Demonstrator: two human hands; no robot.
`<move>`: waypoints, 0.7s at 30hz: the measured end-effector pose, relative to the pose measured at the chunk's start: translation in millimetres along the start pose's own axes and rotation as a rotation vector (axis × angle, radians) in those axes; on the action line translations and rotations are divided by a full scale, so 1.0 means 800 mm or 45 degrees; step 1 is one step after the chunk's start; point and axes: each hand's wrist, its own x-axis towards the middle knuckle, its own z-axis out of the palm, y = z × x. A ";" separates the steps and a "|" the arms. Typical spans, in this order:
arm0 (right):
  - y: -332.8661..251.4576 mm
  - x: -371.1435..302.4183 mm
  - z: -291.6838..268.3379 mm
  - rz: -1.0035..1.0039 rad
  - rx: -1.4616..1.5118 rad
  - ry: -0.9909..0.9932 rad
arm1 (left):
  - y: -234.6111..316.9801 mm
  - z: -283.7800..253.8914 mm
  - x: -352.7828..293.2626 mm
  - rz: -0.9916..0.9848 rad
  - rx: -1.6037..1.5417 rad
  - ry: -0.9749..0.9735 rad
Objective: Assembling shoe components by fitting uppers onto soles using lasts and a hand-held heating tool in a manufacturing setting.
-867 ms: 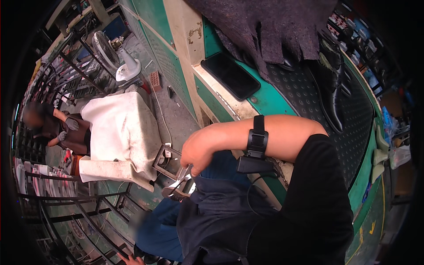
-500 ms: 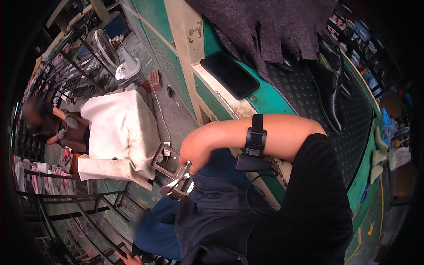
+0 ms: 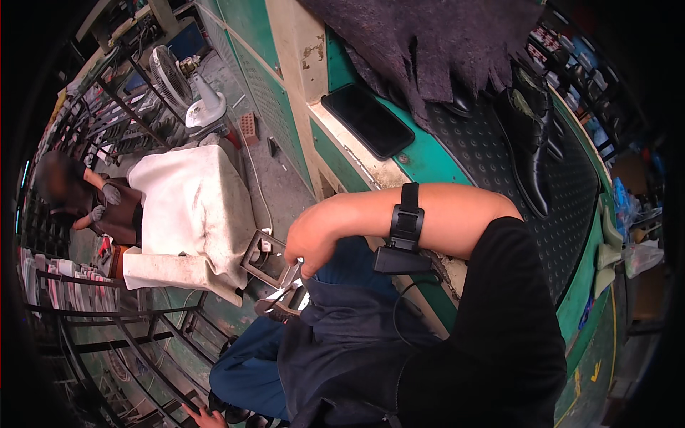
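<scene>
My right hand (image 3: 311, 239) hangs in front of my lap, fingers curled down and closed at the top of a narrow silvery metal piece (image 3: 294, 274). What lies inside the fingers is hidden. A grey metal frame (image 3: 258, 260) stands just left of that hand. Below it is a brown shoe-like piece (image 3: 278, 308), partly covered by the bright metal. My left hand (image 3: 205, 417) shows only in part at the lower edge, fingers apart, close to a black metal rack (image 3: 128, 335). A black strap with a small box (image 3: 405, 242) is on my right forearm.
Beyond my right arm, a green bench with a studded black mat (image 3: 492, 164) bears black leather shoes (image 3: 524, 150), a dark ragged cloth (image 3: 435, 43) and a phone (image 3: 367, 121). Left are a cloth-covered block (image 3: 196, 207), a fan (image 3: 187, 89), a brick (image 3: 248, 128) and a seated gloved person (image 3: 93, 200).
The view has shifted slightly, so most things sit a little further left. My right hand keeps its closed pose. The seated person's gloved hands have moved a little.
</scene>
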 end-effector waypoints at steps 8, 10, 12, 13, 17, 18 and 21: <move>-0.001 0.001 -0.001 -0.002 -0.001 -0.005 | -0.003 0.000 -0.002 -0.020 0.033 -0.003; 0.000 0.000 0.000 -0.006 0.018 -0.012 | -0.002 -0.001 -0.001 -0.006 0.053 -0.010; 0.000 -0.001 -0.001 -0.005 0.021 -0.007 | 0.000 -0.004 -0.001 0.006 0.070 -0.017; 0.001 -0.001 -0.003 -0.003 0.023 -0.002 | 0.005 -0.008 -0.002 0.000 0.079 -0.034; 0.004 -0.001 -0.004 -0.009 0.010 0.024 | -0.008 0.001 -0.003 0.031 -0.007 0.002; 0.002 -0.001 -0.006 -0.006 0.019 0.010 | -0.020 0.006 -0.002 0.016 -0.018 0.013; 0.007 0.009 -0.005 -0.011 -0.003 -0.006 | -0.041 0.019 0.000 0.087 0.074 0.098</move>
